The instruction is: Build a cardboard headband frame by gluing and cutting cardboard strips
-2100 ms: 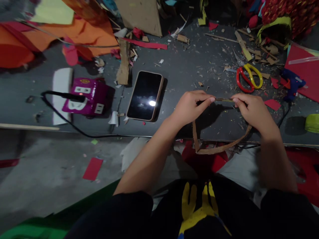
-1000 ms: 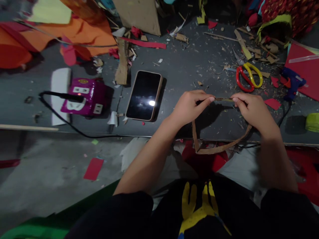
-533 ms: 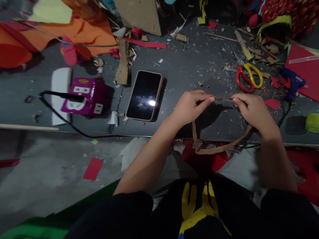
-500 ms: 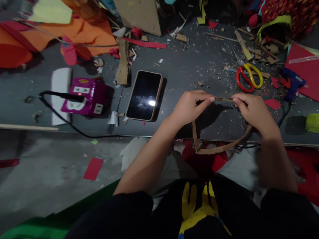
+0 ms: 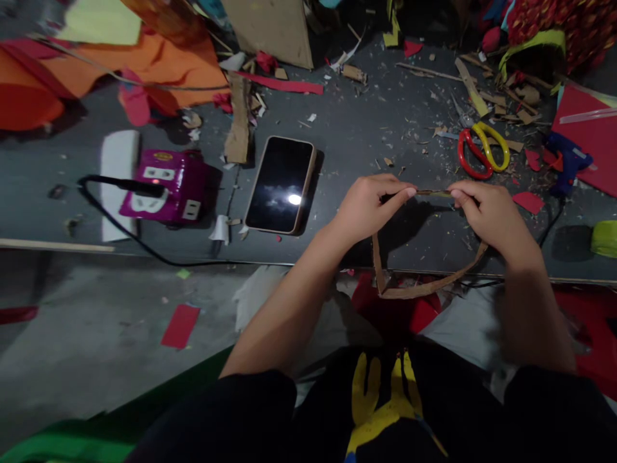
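A narrow brown cardboard strip (image 5: 414, 292) is bent into a loop, with a sharp corner at its lower left and a curve at the right. My left hand (image 5: 371, 206) pinches its far side between thumb and fingers. A short way to the right, my right hand (image 5: 489, 212) pinches the same far stretch, which runs nearly straight between the two hands. The near side of the loop hangs over the table's front edge. Scissors (image 5: 483, 150) with red and yellow handles lie just beyond my right hand.
A phone (image 5: 280, 184) lies left of my hands. Further left stands a purple power socket box (image 5: 168, 186) with a black cable plugged in. A blue glue gun (image 5: 569, 161) rests at the right. Paper and cardboard scraps litter the dark table (image 5: 347, 128).
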Demonstrator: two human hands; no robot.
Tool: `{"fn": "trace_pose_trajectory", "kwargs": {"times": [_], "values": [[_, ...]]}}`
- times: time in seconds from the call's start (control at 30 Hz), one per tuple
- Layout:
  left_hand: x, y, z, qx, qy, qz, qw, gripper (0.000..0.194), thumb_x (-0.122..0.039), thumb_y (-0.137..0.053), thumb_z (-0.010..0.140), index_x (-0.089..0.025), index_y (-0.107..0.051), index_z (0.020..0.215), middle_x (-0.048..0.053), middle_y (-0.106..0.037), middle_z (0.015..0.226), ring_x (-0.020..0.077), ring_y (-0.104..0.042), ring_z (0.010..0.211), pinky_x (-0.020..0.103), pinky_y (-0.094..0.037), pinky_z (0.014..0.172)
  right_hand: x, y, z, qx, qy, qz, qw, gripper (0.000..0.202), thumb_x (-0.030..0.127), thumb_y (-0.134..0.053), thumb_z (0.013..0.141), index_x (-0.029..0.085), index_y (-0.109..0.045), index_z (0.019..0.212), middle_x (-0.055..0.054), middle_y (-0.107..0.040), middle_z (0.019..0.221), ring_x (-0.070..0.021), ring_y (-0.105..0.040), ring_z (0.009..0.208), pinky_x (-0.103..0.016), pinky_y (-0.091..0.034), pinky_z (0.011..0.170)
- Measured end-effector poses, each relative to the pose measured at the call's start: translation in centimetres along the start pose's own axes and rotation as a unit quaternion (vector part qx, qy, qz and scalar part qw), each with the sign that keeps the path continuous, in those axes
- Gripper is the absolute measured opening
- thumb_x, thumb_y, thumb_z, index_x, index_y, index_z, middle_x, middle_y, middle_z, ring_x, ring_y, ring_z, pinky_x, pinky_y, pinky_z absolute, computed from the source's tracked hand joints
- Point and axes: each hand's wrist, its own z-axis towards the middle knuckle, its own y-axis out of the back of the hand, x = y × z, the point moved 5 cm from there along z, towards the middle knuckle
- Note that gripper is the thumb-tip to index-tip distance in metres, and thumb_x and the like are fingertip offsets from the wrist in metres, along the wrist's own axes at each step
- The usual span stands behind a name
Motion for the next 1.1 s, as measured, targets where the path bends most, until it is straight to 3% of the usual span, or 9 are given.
{"fn": "trace_pose_trajectory", "kwargs": {"times": [1.1], "values": [[0.07, -0.09, 0.03, -0.008, -0.006, -0.009, 1.0, 0.032, -0.037, -0.053, 0.096, -0.018, -0.078, 0.099, 0.005, -0.076, 0.094, 0.0153, -0.069, 0.085, 0.026, -0.05, 0.079, 0.11, 0.09, 0.13, 0.007, -0.003, -0.003, 1.0, 0.026, 0.028, -0.046, 0.094, 0.023, -0.072, 0.097, -0.007, -0.074, 0.085, -0.0232, -0.067, 0.08, -0.035, -0.047, 0.076]]}}
